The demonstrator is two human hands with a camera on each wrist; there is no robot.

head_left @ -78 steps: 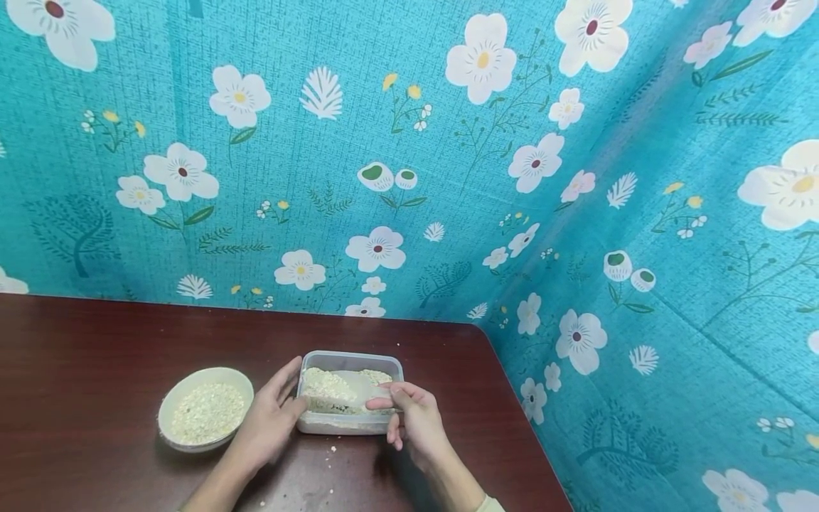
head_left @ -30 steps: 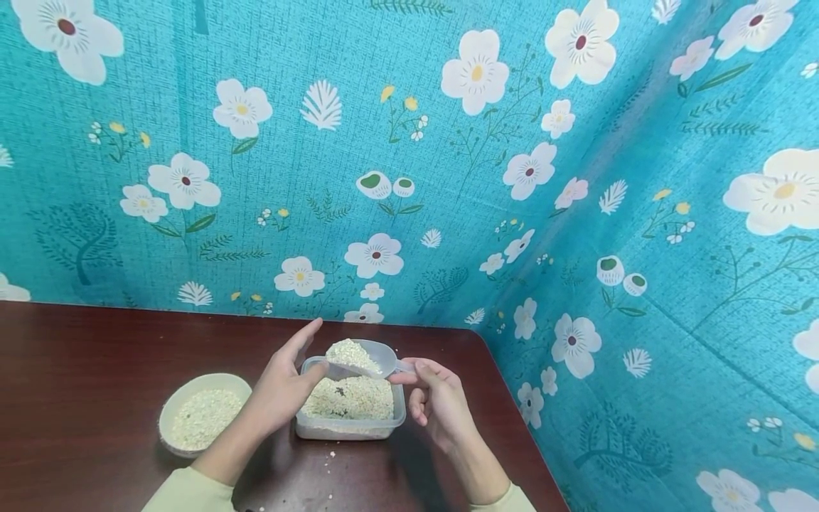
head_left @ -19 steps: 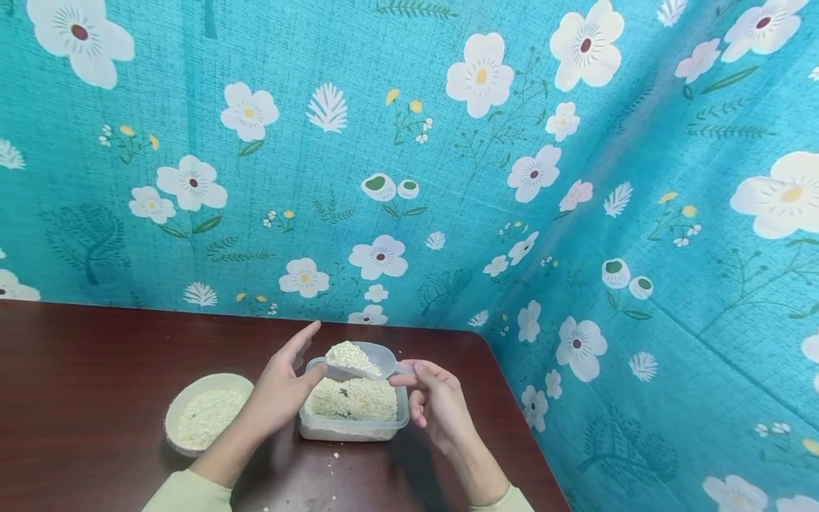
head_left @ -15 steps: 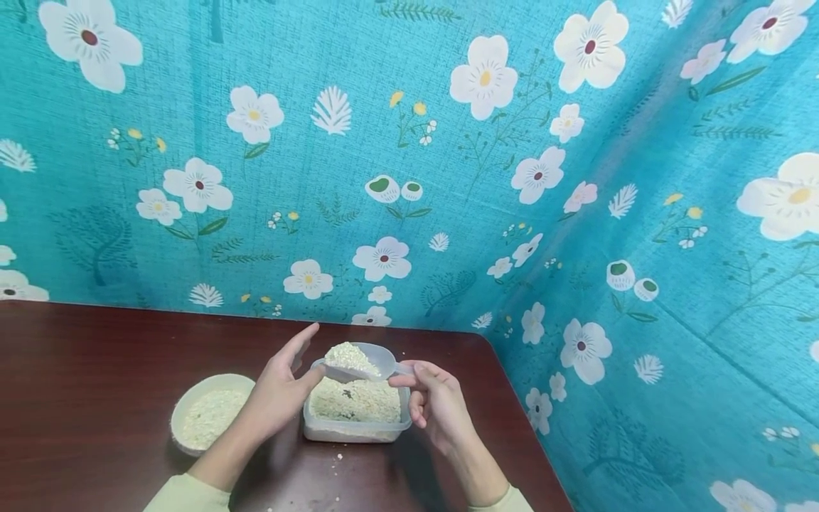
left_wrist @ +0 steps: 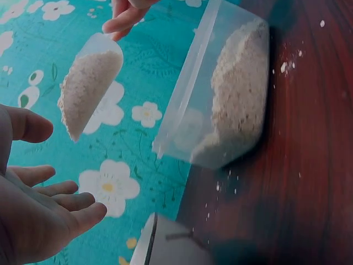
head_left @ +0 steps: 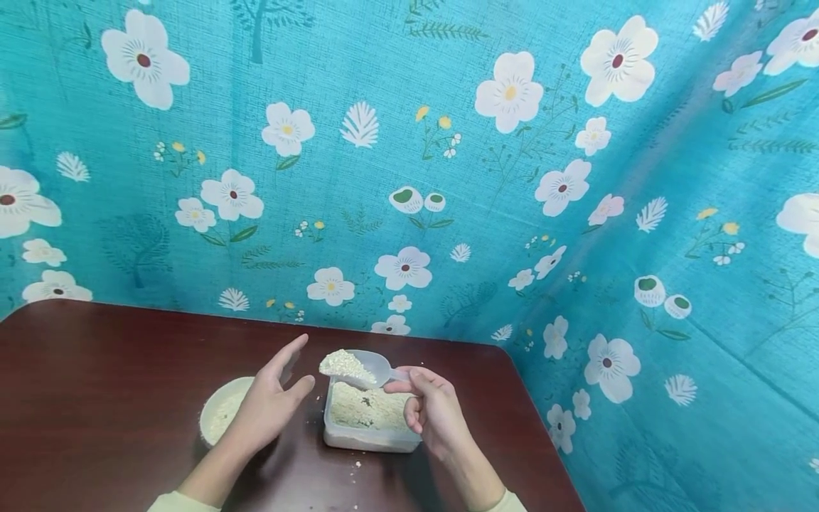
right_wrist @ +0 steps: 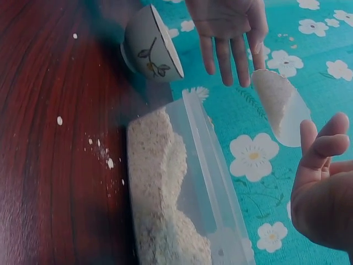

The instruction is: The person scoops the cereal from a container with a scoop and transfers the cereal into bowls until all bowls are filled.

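Note:
My right hand (head_left: pixel 438 412) pinches the handle of a translucent plastic scoop (head_left: pixel 377 368) heaped with pale oat flakes (head_left: pixel 345 365). The scoop hangs over the back left of a clear plastic container (head_left: pixel 371 442), which is partly filled with more flakes and a few dark specks. My left hand (head_left: pixel 267 402) is held with fingers extended, just left of the scoop and apart from it. Behind the left wrist stands a bowl (head_left: pixel 211 409) with flakes inside, half hidden by the forearm in the head view. In the right wrist view the bowl (right_wrist: pixel 149 47) shows a leaf-and-flower pattern outside.
Loose flakes (head_left: pixel 357 464) lie scattered on the dark reddish table (head_left: pixel 128 370) in front of the container. A teal flowered cloth (head_left: pixel 409 156) hangs behind the table and along its right side.
The right hand has lifted the scoop out of the container, loaded with flakes, and shifted it slightly left. The left hand has let go of the container's side and moved left. The head view has turned left.

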